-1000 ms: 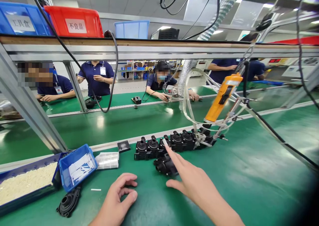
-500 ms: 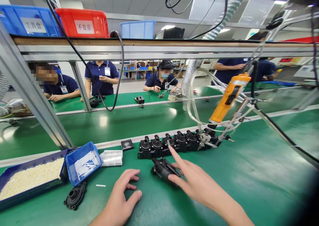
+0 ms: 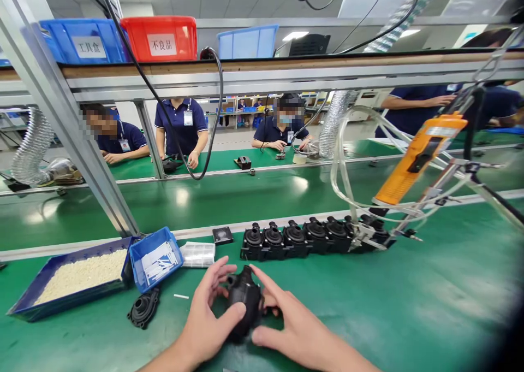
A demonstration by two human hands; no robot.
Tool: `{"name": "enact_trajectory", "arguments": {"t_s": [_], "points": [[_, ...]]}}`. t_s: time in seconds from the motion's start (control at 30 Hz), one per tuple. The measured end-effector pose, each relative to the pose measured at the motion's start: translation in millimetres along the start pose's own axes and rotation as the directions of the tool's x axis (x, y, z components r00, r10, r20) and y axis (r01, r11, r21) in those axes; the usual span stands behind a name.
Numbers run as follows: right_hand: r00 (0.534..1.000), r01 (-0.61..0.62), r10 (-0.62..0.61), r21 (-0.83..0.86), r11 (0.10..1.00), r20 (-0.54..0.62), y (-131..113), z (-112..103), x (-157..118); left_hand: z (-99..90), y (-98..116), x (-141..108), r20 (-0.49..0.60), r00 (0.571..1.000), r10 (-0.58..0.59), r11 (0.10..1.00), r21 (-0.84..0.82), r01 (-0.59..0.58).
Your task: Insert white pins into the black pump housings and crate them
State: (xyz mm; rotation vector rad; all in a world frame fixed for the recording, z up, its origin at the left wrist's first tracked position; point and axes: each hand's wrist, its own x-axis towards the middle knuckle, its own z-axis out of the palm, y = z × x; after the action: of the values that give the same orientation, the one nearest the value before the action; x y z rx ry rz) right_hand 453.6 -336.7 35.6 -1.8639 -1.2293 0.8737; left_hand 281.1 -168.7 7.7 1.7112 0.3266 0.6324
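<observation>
A black pump body (image 3: pixel 244 301) stands on the green bench between both my hands. My left hand (image 3: pixel 208 320) wraps its left side, thumb across the front. My right hand (image 3: pixel 292 328) holds its right side, index finger reaching over the top. Just behind it, a row of several black pump bodies (image 3: pixel 305 236) sits side by side. A loose black pump cover (image 3: pixel 142 308) lies to the left of my left hand.
A small blue bin of white strips (image 3: pixel 155 257) and a blue tray of white pellets (image 3: pixel 28 301) stand at the left. An orange electric screwdriver (image 3: pixel 417 159) hangs at the right with clear tubing. Other people work across the conveyor belt (image 3: pixel 229 197). A slanted metal post (image 3: pixel 82 142) rises at the left.
My right hand drew the loose pump body toward me from in front of the row. My left hand came over and took hold of it too. The view shifted left.
</observation>
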Motion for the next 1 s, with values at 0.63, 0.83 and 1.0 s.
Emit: {"name": "enact_trajectory", "arguments": {"t_s": [0.63, 0.83, 1.0], "points": [[0.972, 0.203, -0.216, 0.135, 0.97, 0.09, 31, -9, 20, -19.9, -11, 2, 0.379, 0.899, 0.219, 0.908, 0.257, -0.33], [0.972, 0.189, -0.167, 0.127, 0.974, -0.165, 18, 8, 24, -11.7, -21, 4, 0.17, 0.968, 0.186, 0.927, 0.297, -0.23], [0.918, 0.237, -0.116, 0.289, 0.928, -0.38, 4, 13, 21, -4.3, -22, 4, 0.102, 0.956, 0.274, 0.89, 0.35, -0.292]]}}
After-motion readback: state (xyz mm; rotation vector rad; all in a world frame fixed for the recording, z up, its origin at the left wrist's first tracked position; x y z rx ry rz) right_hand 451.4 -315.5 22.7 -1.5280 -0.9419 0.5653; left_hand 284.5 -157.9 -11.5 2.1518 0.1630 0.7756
